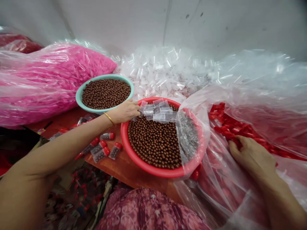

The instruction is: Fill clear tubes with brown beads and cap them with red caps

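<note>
A teal bowl (pixel 78 94) full of brown balls (pixel 105 92) sits on the wooden worktop (pixel 120 167), just beside a clear sack of pink pieces (pixel 43 80). Red-capped filled vials (pixel 103 150) lie loose near it. A heap of clear plastic tubes (pixel 163 70) is piled against the wall.

No readable text, label or number anywhere
</note>
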The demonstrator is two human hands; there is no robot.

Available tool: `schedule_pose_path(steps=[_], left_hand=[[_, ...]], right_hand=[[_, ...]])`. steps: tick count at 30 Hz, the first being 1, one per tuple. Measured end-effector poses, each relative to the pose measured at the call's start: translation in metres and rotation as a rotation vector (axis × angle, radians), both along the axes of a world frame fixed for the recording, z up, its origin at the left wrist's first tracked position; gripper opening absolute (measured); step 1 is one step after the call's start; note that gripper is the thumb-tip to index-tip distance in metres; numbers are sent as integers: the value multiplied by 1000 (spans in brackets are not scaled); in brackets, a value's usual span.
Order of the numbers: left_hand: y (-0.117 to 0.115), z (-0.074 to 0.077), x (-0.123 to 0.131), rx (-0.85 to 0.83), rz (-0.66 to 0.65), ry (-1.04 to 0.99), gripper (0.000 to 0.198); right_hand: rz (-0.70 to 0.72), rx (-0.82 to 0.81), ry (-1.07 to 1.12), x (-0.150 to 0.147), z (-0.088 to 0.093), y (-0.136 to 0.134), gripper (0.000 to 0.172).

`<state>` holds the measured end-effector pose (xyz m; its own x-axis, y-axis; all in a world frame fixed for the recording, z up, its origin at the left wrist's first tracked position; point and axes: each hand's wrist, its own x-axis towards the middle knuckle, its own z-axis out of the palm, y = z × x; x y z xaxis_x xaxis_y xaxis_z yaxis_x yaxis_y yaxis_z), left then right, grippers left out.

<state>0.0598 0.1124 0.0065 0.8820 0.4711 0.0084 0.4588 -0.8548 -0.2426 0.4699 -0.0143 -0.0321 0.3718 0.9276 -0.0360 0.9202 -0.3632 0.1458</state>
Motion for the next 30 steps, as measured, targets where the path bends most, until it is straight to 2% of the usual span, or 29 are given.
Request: schedule_pose_path(steps=[3,6,11,14,18,20,22,24,27,30], left_hand=[[4,0,0,-35,-85,-1,14],[-10,-5,10,-48,-99,72,19],[-46,-24,47,-150,-39,229,22],[-56,-36,73,-292,3,195,22],[-53,-43,91,-513,206,-61,19],[-48,-44,91,-740,277,-267,20],[-45,-44,87,-1022,304,-500,21],[-44,-44,81,-1255,323,-703,20],[-47,-40,74,-1465,350,-894,20],[-55,-33,71,-1641,374,-1008,21]], right_hand=[[-13,7,9,-4,4,-1,42],[-24,8,11,-8,6,-2,41],[-24,62,-11,-8,2,-3,41],[-25,106,17,-4,-3,-3,38],[-105,233,205,8,-8,-2,31],[-192,376,362,13,-7,-3,25],[-269,567,609,15,-2,-4,23],[-296,704,928,12,8,-6,30],[-305,663,1256,0,27,-9,46],[-204,567,1335,-20,41,-10,47]])
